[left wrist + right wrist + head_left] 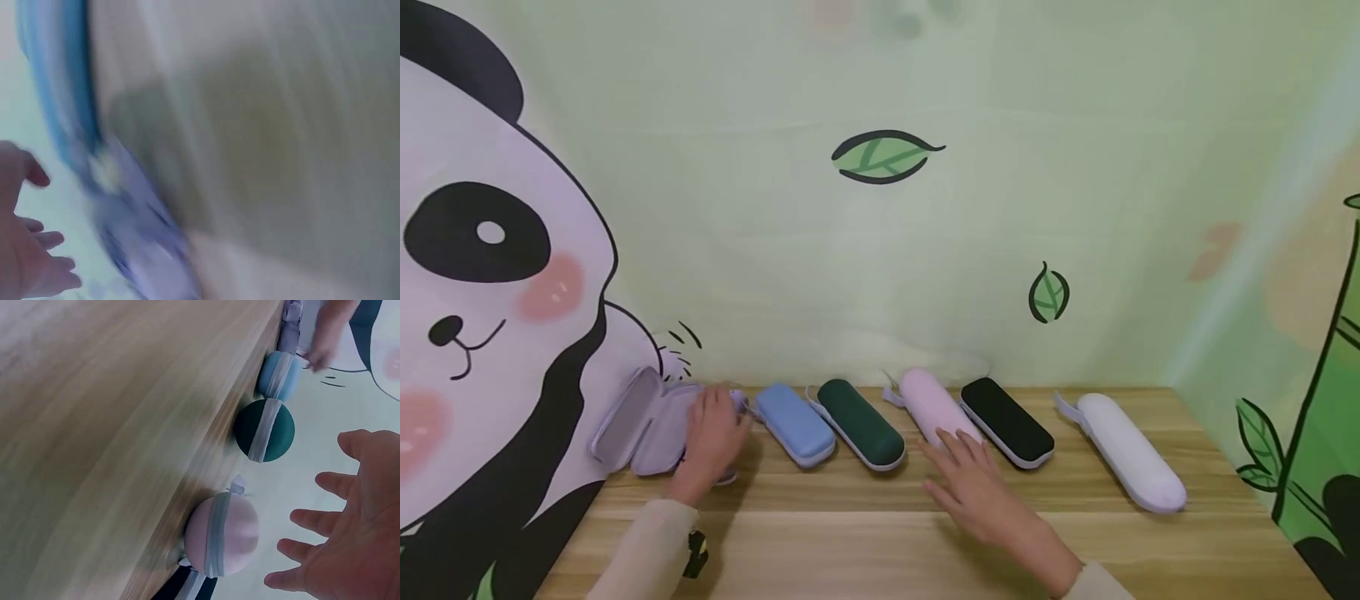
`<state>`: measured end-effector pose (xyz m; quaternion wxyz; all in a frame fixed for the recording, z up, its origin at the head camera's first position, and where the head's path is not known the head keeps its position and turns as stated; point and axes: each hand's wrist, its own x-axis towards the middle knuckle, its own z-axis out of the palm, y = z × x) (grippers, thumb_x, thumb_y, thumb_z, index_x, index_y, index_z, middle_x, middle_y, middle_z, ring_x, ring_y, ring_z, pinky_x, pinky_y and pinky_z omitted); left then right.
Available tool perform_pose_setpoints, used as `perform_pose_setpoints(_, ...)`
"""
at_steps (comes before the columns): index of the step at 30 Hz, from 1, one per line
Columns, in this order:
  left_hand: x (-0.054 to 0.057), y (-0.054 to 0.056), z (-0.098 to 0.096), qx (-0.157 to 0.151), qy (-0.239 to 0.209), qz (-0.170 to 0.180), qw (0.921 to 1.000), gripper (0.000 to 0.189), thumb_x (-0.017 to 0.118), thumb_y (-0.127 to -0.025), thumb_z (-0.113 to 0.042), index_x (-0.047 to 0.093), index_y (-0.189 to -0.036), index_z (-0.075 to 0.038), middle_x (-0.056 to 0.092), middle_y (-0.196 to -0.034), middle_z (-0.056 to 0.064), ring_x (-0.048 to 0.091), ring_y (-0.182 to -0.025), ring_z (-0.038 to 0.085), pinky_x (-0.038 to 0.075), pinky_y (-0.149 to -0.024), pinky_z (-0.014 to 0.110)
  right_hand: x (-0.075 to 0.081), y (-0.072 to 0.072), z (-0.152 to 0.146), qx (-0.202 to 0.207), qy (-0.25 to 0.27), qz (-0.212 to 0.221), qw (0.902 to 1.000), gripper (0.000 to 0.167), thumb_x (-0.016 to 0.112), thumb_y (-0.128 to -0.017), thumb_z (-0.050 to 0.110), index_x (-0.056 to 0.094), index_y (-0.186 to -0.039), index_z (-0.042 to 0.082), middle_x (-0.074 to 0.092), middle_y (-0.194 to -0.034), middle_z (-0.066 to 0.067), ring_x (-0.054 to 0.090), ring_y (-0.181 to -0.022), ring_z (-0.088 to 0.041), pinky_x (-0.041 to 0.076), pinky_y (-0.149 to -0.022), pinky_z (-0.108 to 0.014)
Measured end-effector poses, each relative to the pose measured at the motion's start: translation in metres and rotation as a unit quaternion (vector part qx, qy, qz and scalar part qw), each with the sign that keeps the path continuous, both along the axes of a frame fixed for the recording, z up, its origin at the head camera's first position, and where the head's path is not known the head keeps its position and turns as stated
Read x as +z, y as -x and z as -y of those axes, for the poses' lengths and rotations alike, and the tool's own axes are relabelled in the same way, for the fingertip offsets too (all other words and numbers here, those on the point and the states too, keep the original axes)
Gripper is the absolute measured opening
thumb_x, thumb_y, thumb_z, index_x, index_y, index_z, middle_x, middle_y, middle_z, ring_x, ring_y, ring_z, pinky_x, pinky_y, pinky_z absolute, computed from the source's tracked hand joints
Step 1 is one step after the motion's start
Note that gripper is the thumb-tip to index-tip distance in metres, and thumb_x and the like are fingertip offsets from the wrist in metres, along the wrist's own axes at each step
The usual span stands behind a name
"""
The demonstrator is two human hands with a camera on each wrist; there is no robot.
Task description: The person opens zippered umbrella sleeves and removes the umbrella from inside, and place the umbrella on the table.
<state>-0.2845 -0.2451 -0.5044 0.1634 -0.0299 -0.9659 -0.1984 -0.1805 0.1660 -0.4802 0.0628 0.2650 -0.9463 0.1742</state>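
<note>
An unzipped lavender hard case lies spread at the left end of the table, its two halves apart. Over its right half is my left hand, fingers loosely extended, holding nothing that shows; whether it touches the case I cannot tell. The left wrist view is blurred, with the hand beside the lavender case. My right hand hovers, fingers spread, near the front end of a closed pink case. In the right wrist view its palm is bare and apart from the pink case.
Closed zip cases line the table: blue, dark green, black and white. Several have wrist straps. Behind stands a pale green backdrop with a printed panda and leaves.
</note>
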Motion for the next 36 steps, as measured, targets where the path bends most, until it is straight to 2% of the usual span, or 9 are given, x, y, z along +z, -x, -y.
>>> perform_pose_setpoints(3,0.014,-0.003,-0.042,-0.012,-0.042,-0.021,0.9988,0.057,0.062,-0.091,-0.012,0.044,-0.136,0.019,0.052,-0.131,0.039,0.049,-0.121,0.057,0.036,-0.105,0.063,0.002,0.000,0.000,0.000,0.001,-0.004,1.0000,0.053,0.054,-0.105,0.034,0.047,-0.152,0.010,0.040,-0.156,-0.023,0.033,-0.142,-0.051,0.023,-0.112,-0.070)
perform_pose_setpoints(6,0.021,-0.009,-0.077,-0.010,-0.058,0.042,0.9974,0.064,0.059,-0.097,-0.021,0.037,-0.142,0.018,0.045,-0.139,0.040,0.043,-0.127,0.060,0.034,-0.108,0.064,0.004,0.002,0.003,0.004,0.000,-0.001,1.0000,0.054,0.052,-0.106,0.037,0.045,-0.153,0.011,0.039,-0.157,-0.022,0.033,-0.143,-0.050,0.024,-0.111,-0.072)
perform_pose_setpoints(11,0.008,-0.015,-0.111,-0.017,0.024,0.071,0.9970,0.053,0.053,-0.101,-0.027,0.048,-0.128,0.018,0.046,-0.132,0.041,0.040,-0.124,0.061,0.036,-0.101,0.069,0.006,0.002,0.006,0.002,0.004,0.020,0.9998,0.055,0.050,-0.106,0.039,0.044,-0.154,0.013,0.039,-0.158,-0.020,0.031,-0.144,-0.048,0.023,-0.110,-0.074)
perform_pose_setpoints(15,-0.005,-0.024,-0.109,-0.045,0.076,0.055,0.9946,0.033,0.053,-0.101,-0.023,0.057,-0.120,0.004,0.048,-0.129,0.037,0.040,-0.122,0.061,0.041,-0.095,0.069,0.003,-0.001,0.006,0.007,0.012,0.043,0.9990,0.054,0.053,-0.106,0.036,0.045,-0.153,0.012,0.037,-0.158,-0.022,0.030,-0.144,-0.050,0.022,-0.111,-0.072)
perform_pose_setpoints(19,-0.003,-0.034,-0.100,-0.092,0.098,0.063,0.9889,0.029,0.055,-0.100,-0.025,0.058,-0.122,-0.006,0.046,-0.130,0.029,0.042,-0.118,0.061,0.049,-0.081,0.066,0.004,-0.002,0.002,0.001,0.020,0.033,0.9993,0.051,0.056,-0.105,0.032,0.049,-0.150,0.009,0.039,-0.156,-0.024,0.031,-0.142,-0.052,0.022,-0.112,-0.071)
perform_pose_setpoints(22,-0.001,-0.047,-0.096,-0.131,0.125,0.044,0.9825,0.032,0.060,-0.097,-0.026,0.057,-0.119,-0.004,0.047,-0.126,0.026,0.047,-0.115,0.059,0.050,-0.079,0.065,0.006,-0.001,0.000,-0.005,0.022,0.027,0.9994,0.051,0.057,-0.104,0.032,0.050,-0.149,0.009,0.040,-0.155,-0.024,0.032,-0.142,-0.052,0.022,-0.112,-0.072)
perform_pose_setpoints(24,-0.004,-0.057,-0.092,-0.143,0.131,0.027,0.9807,0.038,0.067,-0.092,-0.026,0.055,-0.117,0.000,0.047,-0.125,0.026,0.048,-0.115,0.057,0.049,-0.083,0.065,0.007,-0.001,0.001,-0.004,0.020,0.027,0.9994,0.052,0.056,-0.104,0.033,0.049,-0.150,0.009,0.040,-0.155,-0.024,0.032,-0.142,-0.052,0.022,-0.110,-0.073)
perform_pose_setpoints(29,-0.017,-0.071,-0.084,-0.146,0.148,-0.006,0.9780,0.069,0.073,-0.085,-0.031,0.048,-0.136,0.009,0.043,-0.141,0.033,0.042,-0.130,0.056,0.038,-0.106,0.063,0.012,-0.001,0.006,0.006,0.008,0.020,0.9997,0.052,0.057,-0.104,0.034,0.049,-0.150,0.011,0.041,-0.155,-0.023,0.033,-0.142,-0.051,0.026,-0.108,-0.075)
perform_pose_setpoints(36,-0.028,-0.085,-0.067,-0.216,0.237,-0.038,0.9465,0.084,0.069,-0.087,-0.040,0.040,-0.151,0.006,0.037,-0.153,0.033,0.039,-0.140,0.050,0.038,-0.110,0.058,0.018,-0.003,0.015,0.031,0.013,0.022,0.9992,0.049,0.064,-0.100,0.030,0.055,-0.144,0.010,0.041,-0.154,-0.023,0.034,-0.142,-0.050,0.027,-0.109,-0.072)
